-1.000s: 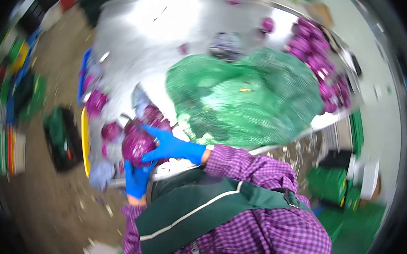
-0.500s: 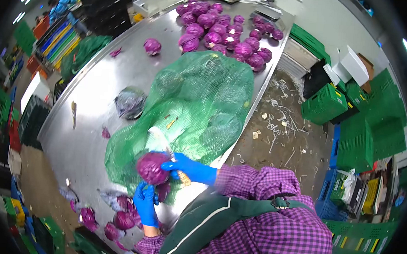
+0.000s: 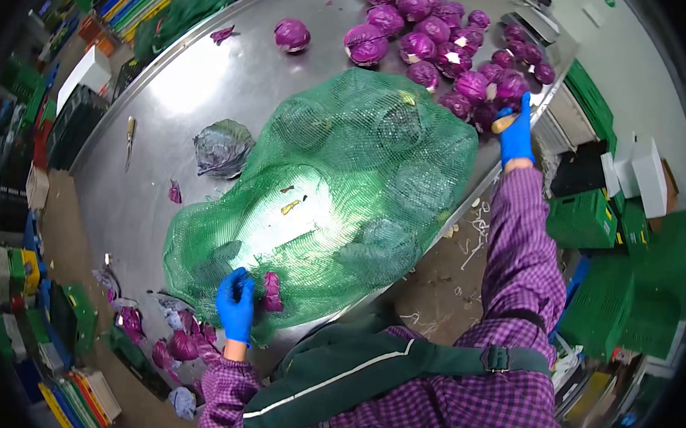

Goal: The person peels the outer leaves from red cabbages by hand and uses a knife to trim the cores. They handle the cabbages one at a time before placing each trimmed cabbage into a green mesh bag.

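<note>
My right hand (image 3: 517,135), in a blue glove, stretches to the near right edge of the pile of red cabbages (image 3: 434,31). Its fingers hold a knife by the light wooden handle (image 3: 503,124); the blade is hidden. They are right against a red cabbage (image 3: 513,86). My left hand (image 3: 234,308), also gloved, hovers over the near edge of a green net bag (image 3: 379,149), its fingers curled and nothing seen in them. Large dark cabbage heads show through the mesh. Beside that hand lies a torn purple leaf (image 3: 272,292).
A loose outer cabbage head (image 3: 223,149) and a second knife (image 3: 130,142) lie on the steel table (image 3: 121,198). Trimmed leaves (image 3: 183,344) are heaped at the near left. A single red cabbage (image 3: 292,35) sits apart. Green crates (image 3: 581,218) stand on the right.
The red cabbage has left the space between my hands. My right hand has swung far forward and right to the pile, with the knife. My left hand stays near, now empty.
</note>
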`<control>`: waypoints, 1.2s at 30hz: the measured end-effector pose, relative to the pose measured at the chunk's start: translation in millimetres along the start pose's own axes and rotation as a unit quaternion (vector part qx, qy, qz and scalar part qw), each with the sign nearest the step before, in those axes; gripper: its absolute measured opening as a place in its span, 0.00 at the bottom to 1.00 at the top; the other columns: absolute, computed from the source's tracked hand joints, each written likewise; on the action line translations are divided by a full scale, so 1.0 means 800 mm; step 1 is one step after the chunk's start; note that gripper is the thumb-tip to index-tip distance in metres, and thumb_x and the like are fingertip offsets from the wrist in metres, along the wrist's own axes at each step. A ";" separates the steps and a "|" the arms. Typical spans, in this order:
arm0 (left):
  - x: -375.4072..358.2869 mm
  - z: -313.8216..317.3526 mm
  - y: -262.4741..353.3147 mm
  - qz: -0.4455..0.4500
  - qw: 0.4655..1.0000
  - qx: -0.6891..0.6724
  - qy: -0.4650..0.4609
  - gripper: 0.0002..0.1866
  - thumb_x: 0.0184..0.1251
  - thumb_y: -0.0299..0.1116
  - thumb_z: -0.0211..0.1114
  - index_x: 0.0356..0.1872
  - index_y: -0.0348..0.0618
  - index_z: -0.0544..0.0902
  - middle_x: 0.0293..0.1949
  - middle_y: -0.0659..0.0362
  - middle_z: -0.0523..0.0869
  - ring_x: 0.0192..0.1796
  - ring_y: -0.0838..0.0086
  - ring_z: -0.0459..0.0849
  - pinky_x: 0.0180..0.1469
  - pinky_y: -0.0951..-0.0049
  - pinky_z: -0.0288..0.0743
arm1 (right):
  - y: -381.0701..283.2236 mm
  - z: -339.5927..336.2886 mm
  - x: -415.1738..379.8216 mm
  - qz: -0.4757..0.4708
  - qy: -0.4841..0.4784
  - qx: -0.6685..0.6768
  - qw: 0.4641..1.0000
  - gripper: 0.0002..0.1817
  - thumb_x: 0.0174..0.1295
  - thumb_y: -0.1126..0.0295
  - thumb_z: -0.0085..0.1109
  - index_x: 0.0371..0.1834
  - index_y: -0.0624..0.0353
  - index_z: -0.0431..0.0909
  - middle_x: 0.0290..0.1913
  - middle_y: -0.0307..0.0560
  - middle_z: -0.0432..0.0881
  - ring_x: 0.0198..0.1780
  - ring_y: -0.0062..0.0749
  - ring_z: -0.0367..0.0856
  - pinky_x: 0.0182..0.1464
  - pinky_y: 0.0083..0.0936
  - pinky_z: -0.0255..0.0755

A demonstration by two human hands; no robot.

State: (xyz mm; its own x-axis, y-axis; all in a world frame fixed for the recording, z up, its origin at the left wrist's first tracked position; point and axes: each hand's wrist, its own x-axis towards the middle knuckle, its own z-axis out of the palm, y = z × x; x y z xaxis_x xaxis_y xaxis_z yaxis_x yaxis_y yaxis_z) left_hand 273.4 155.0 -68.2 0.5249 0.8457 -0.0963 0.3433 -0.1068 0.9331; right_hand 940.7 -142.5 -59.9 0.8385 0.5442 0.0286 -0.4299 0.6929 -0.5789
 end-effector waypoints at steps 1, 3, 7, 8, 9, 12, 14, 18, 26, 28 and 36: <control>-0.001 0.011 -0.001 0.001 1.000 0.010 -0.012 0.16 0.62 0.22 0.63 0.52 0.34 0.78 0.46 0.56 0.84 0.47 0.75 0.81 0.53 0.74 0.75 | -0.004 0.050 -0.009 -0.070 0.060 -0.164 0.982 0.18 0.58 0.48 0.63 0.31 0.50 0.74 0.26 0.31 0.71 0.26 0.20 0.70 0.29 0.18 0.67; 0.008 0.036 -0.001 0.004 0.999 0.023 -0.022 0.16 0.62 0.22 0.63 0.52 0.34 0.78 0.44 0.57 0.84 0.45 0.75 0.82 0.52 0.75 0.75 | 0.005 0.153 -0.011 -0.086 0.235 -0.243 0.937 0.17 0.59 0.51 0.62 0.35 0.54 0.77 0.22 0.31 0.69 0.22 0.18 0.67 0.25 0.18 0.65; 0.056 0.096 -0.008 -0.018 0.991 0.040 -0.128 0.18 0.61 0.23 0.63 0.54 0.36 0.77 0.39 0.58 0.85 0.42 0.76 0.82 0.50 0.76 0.76 | 0.039 0.127 0.034 0.024 0.169 -0.336 0.926 0.24 0.58 0.53 0.64 0.54 0.55 0.78 0.36 0.34 0.80 0.22 0.17 0.65 0.22 0.16 0.60; 0.072 0.111 -0.009 -0.041 0.981 0.053 -0.181 0.19 0.61 0.23 0.63 0.55 0.37 0.77 0.38 0.59 0.85 0.41 0.76 0.82 0.49 0.76 0.76 | 0.069 0.180 0.007 -0.014 0.124 -0.435 0.892 0.24 0.58 0.54 0.64 0.53 0.55 0.78 0.36 0.34 0.80 0.23 0.16 0.66 0.24 0.15 0.62; 0.085 0.125 0.001 -0.038 0.981 0.054 -0.183 0.19 0.61 0.23 0.63 0.55 0.37 0.77 0.38 0.59 0.85 0.41 0.76 0.82 0.49 0.76 0.76 | 0.086 0.201 -0.009 -0.003 0.054 -0.517 0.854 0.23 0.58 0.54 0.65 0.51 0.57 0.79 0.35 0.36 0.80 0.26 0.18 0.70 0.25 0.18 0.65; 0.123 0.169 0.029 -0.044 0.966 0.118 -0.226 0.23 0.61 0.25 0.64 0.59 0.42 0.74 0.42 0.58 0.84 0.42 0.74 0.82 0.48 0.76 0.76 | 0.105 0.240 -0.041 0.012 -0.045 -0.609 0.792 0.22 0.59 0.56 0.64 0.50 0.61 0.79 0.34 0.39 0.81 0.29 0.22 0.77 0.28 0.21 0.71; 0.146 0.193 0.042 -0.063 0.969 -0.105 -0.214 0.30 0.62 0.29 0.65 0.66 0.47 0.67 0.53 0.56 0.79 0.50 0.72 0.80 0.50 0.72 0.76 | 0.133 0.214 -0.015 0.148 -0.046 -0.652 0.742 0.21 0.59 0.58 0.64 0.49 0.62 0.79 0.31 0.39 0.80 0.25 0.22 0.76 0.27 0.21 0.70; 0.174 0.200 0.102 -0.172 0.922 -0.285 -0.199 0.36 0.63 0.36 0.65 0.71 0.53 0.57 0.63 0.54 0.70 0.59 0.67 0.73 0.57 0.66 0.71 | 0.136 0.215 -0.024 0.129 -0.047 -0.591 0.795 0.15 0.59 0.61 0.63 0.38 0.64 0.78 0.24 0.37 0.76 0.21 0.17 0.71 0.22 0.19 0.65; 0.180 0.143 0.166 -0.049 0.868 -0.445 -0.215 0.36 0.64 0.39 0.61 0.72 0.56 0.55 0.68 0.58 0.65 0.64 0.66 0.68 0.65 0.62 0.63 | 0.077 0.330 -0.117 0.020 0.082 -0.208 0.974 0.11 0.59 0.63 0.61 0.40 0.55 0.77 0.24 0.32 0.75 0.16 0.15 0.67 0.16 0.13 0.61; 0.176 0.123 0.178 -0.030 0.886 -0.416 -0.203 0.33 0.66 0.38 0.59 0.71 0.53 0.58 0.65 0.59 0.69 0.62 0.69 0.71 0.64 0.64 0.64 | 0.060 0.391 -0.137 -0.067 0.108 -0.208 0.970 0.13 0.62 0.63 0.57 0.44 0.58 0.79 0.33 0.36 0.83 0.16 0.10 0.67 0.15 0.07 0.57; 0.102 0.084 0.059 -0.051 0.975 -0.204 0.068 0.17 0.64 0.28 0.64 0.53 0.37 0.79 0.48 0.58 0.83 0.49 0.74 0.80 0.55 0.74 0.72 | 0.006 0.404 -0.008 -0.125 0.011 -0.157 0.980 0.12 0.63 0.68 0.58 0.22 0.49 0.68 0.14 0.29 0.61 0.17 0.17 0.61 0.19 0.16 0.58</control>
State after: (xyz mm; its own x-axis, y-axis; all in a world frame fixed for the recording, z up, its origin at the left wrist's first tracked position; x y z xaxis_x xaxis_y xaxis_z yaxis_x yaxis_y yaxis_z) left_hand 384.9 183.4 -55.3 0.3870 0.9054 -0.1747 0.0349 0.1749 0.9840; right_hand 825.0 9.8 200.3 0.9126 0.3638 0.1865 -0.0891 0.6222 -0.7778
